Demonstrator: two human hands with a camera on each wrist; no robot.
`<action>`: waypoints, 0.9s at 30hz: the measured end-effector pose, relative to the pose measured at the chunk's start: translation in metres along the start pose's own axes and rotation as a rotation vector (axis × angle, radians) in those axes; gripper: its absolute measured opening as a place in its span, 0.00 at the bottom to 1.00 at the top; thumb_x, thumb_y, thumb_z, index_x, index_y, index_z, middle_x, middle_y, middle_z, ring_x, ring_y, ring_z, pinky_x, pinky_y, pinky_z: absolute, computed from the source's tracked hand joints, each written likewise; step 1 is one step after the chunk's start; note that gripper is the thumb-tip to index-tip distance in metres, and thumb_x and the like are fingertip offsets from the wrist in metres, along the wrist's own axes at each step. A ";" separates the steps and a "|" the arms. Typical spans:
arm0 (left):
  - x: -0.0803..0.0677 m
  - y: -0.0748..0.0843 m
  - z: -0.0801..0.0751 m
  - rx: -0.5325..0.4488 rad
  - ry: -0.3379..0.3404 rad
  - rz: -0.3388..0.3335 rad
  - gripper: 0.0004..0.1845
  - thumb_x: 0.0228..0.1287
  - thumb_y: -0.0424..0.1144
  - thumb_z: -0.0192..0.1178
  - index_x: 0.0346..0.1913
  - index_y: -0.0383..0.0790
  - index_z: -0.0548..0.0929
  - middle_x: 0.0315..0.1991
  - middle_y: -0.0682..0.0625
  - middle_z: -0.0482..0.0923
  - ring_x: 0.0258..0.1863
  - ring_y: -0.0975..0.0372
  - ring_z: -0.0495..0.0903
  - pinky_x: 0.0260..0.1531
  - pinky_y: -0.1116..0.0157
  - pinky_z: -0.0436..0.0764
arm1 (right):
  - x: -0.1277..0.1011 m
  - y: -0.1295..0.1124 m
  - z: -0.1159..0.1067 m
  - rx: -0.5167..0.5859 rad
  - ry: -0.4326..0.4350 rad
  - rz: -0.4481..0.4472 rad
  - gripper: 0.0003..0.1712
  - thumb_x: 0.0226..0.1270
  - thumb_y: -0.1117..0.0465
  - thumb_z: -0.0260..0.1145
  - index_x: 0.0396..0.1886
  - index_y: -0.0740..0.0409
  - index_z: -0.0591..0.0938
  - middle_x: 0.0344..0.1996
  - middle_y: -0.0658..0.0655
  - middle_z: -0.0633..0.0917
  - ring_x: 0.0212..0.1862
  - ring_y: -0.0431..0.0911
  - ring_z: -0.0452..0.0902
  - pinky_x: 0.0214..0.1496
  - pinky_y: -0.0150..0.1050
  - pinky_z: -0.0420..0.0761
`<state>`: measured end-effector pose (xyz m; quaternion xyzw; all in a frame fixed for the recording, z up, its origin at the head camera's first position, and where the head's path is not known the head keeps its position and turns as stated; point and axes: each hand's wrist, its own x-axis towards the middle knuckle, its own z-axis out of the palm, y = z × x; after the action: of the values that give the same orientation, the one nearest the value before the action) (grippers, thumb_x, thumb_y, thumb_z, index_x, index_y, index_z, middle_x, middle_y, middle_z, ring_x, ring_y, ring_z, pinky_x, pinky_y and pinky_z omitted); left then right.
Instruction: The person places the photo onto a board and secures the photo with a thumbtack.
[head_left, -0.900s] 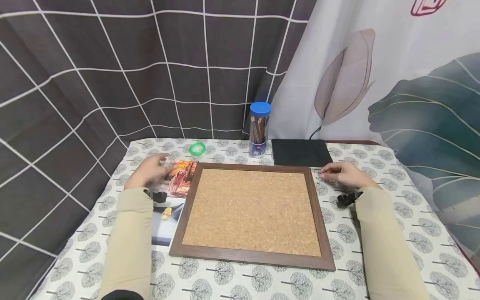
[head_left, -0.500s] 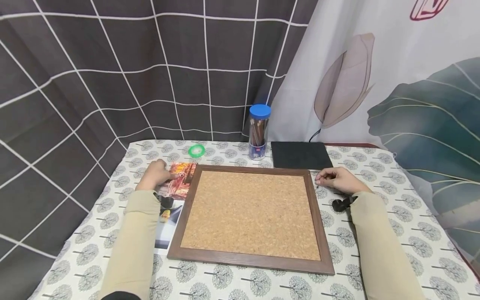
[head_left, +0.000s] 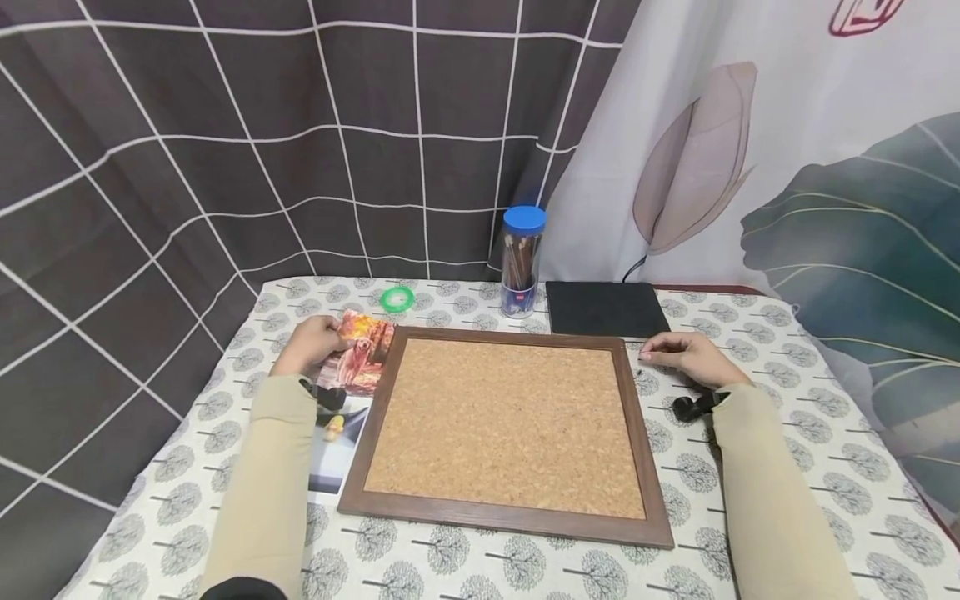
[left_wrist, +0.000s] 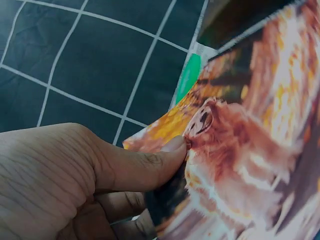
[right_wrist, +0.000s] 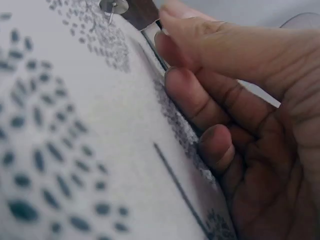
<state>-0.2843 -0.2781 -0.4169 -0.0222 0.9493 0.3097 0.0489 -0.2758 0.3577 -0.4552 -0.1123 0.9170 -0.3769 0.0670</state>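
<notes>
My left hand (head_left: 307,346) pinches the left edge of a photo print of a dog (head_left: 363,350), with the thumb on the picture side. The left wrist view shows the thumb (left_wrist: 160,160) near the printed dog's face, and the print is bent and raised at its edge. My right hand (head_left: 686,354) hovers low over the cloth beside the frame's upper right corner, fingers loosely bent. I see nothing between its fingertips. Near them a metal thumbtack (right_wrist: 114,6) lies on the cloth. Between the hands lies a cork board (head_left: 502,425) in a brown wooden frame.
A second photo print (head_left: 333,458) lies left of the board, partly under my left forearm. Behind stand a green tape roll (head_left: 397,287) and a clear jar with a blue lid (head_left: 525,220), holding pencils or sticks. A flat black pad (head_left: 607,308) lies at the back right.
My left hand has come down onto the dog photo and taken hold of its edge. The photo has shifted slightly up and away. My right hand has barely moved.
</notes>
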 end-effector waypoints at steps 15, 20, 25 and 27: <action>-0.010 0.016 -0.029 -0.473 0.142 0.037 0.42 0.63 0.27 0.56 0.76 0.46 0.48 0.51 0.42 0.68 0.32 0.69 0.70 0.30 0.73 0.76 | 0.001 -0.002 0.000 -0.003 0.035 0.038 0.20 0.62 0.40 0.66 0.45 0.47 0.85 0.40 0.45 0.88 0.42 0.34 0.78 0.43 0.28 0.74; -0.010 0.038 -0.020 -0.579 0.022 0.096 0.37 0.63 0.28 0.59 0.72 0.39 0.56 0.39 0.53 0.76 0.28 0.69 0.79 0.30 0.69 0.82 | 0.001 0.001 -0.001 -0.009 0.028 0.034 0.20 0.62 0.39 0.65 0.45 0.46 0.85 0.40 0.46 0.88 0.42 0.35 0.78 0.43 0.28 0.73; -0.008 0.063 0.006 -0.559 -0.155 0.142 0.35 0.62 0.30 0.62 0.70 0.40 0.60 0.42 0.45 0.79 0.27 0.66 0.83 0.34 0.64 0.85 | 0.002 0.001 -0.001 0.007 0.022 0.031 0.20 0.63 0.40 0.65 0.45 0.47 0.85 0.40 0.47 0.87 0.41 0.36 0.78 0.42 0.28 0.73; -0.006 0.070 0.018 -0.546 -0.208 0.149 0.35 0.61 0.30 0.63 0.69 0.40 0.61 0.48 0.40 0.79 0.29 0.65 0.84 0.36 0.63 0.86 | 0.002 0.000 -0.001 0.009 0.026 0.030 0.20 0.63 0.40 0.65 0.45 0.47 0.85 0.40 0.47 0.87 0.41 0.36 0.78 0.42 0.27 0.73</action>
<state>-0.2817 -0.2110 -0.3895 0.0671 0.8199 0.5567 0.1153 -0.2775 0.3578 -0.4549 -0.0934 0.9176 -0.3815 0.0615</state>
